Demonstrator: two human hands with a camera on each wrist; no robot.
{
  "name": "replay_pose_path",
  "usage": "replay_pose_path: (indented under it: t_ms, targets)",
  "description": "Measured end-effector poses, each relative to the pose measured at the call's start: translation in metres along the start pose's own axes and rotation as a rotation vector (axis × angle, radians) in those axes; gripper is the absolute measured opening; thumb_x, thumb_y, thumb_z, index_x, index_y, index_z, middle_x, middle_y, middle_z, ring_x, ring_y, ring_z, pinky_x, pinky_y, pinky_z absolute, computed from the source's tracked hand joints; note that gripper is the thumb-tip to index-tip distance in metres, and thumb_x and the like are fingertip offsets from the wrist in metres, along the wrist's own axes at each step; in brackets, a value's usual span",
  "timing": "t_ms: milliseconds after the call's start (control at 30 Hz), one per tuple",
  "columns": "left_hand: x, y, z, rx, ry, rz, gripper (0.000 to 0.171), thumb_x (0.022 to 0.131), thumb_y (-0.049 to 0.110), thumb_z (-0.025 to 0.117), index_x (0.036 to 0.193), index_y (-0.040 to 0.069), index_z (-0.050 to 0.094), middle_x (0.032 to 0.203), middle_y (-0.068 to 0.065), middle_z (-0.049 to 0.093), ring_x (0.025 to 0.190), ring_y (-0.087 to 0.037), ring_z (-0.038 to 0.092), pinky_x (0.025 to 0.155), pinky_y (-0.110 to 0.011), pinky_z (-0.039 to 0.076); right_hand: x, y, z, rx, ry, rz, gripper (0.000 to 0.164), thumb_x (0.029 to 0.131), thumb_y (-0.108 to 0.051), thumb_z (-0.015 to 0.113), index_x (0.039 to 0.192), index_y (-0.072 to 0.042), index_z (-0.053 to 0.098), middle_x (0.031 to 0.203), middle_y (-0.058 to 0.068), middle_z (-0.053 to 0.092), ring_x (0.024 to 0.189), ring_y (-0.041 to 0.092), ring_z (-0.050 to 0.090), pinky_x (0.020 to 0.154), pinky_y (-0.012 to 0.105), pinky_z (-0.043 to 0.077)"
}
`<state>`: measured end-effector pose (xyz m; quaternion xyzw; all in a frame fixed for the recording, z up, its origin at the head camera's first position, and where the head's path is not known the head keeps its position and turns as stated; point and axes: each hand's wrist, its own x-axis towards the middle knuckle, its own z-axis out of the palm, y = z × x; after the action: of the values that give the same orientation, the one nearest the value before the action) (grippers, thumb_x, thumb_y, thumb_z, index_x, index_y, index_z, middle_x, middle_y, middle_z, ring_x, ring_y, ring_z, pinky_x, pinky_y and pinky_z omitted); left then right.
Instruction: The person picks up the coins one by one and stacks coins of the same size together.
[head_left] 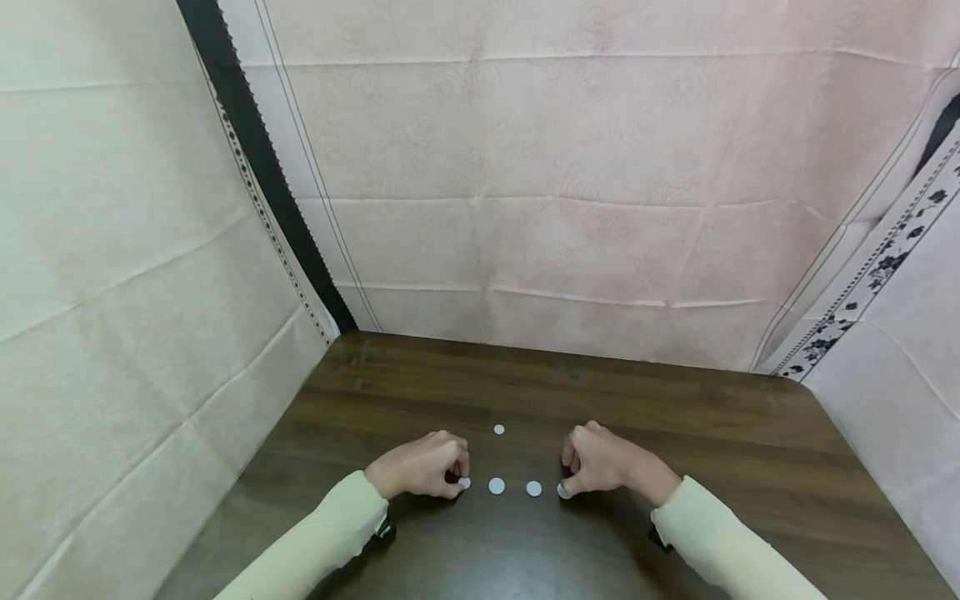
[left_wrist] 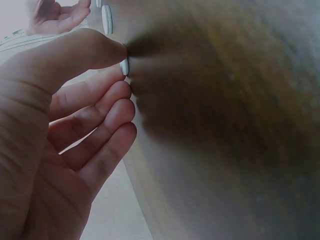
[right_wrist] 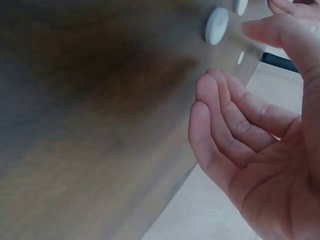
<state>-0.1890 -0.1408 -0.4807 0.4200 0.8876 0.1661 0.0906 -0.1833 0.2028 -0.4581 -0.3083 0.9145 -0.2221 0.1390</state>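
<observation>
Several flat white discs lie on the brown wooden table. My left hand [head_left: 429, 465] pinches the leftmost disc [left_wrist: 124, 66] of the row between thumb and index finger, right at the tabletop. My right hand [head_left: 603, 461] is bent over the rightmost disc [head_left: 563, 492], which its thumb partly covers in the head view. In the right wrist view a clear gap separates thumb and loosely bent fingers [right_wrist: 200, 120], with nothing between them. Two more discs, one left of centre [head_left: 497, 486] and one right of centre [head_left: 533, 488], lie between my hands.
A smaller white disc [head_left: 498, 429] lies farther back on the wooden table [head_left: 450, 375]. Pale creased cloth [head_left: 562, 167] hangs behind the table, with more cloth at the left [head_left: 112, 250] and right sides.
</observation>
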Motion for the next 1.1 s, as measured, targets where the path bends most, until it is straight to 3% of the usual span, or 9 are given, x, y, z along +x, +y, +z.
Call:
replay_pose_path:
  t_ms: [633,1100]
  targets:
    - [-0.002,0.001,0.001,-0.023,0.001,-0.031,0.005,0.089,0.015,0.081,0.092,0.013,0.078,0.089,0.007,0.065,0.079,-0.003,0.059,0.073,-0.016,0.052,0.046,-0.015,-0.014,-0.046,0.043,-0.034,0.024,0.086,-0.016,0.082,0.100,0.002,0.075,0.092,0.009,0.076,0.079,0.012,0.069,0.071,0.030,0.060]
    - [-0.002,0.002,0.002,-0.025,-0.001,-0.052,0.005,0.089,0.016,0.081,0.091,0.013,0.077,0.089,0.008,0.064,0.079,-0.002,0.058,0.073,-0.016,0.052,0.089,-0.027,-0.009,-0.101,0.046,-0.072,0.025,0.090,-0.015,0.082,0.107,0.001,0.075,0.096,0.007,0.074,0.085,0.014,0.068,0.077,0.032,0.060]
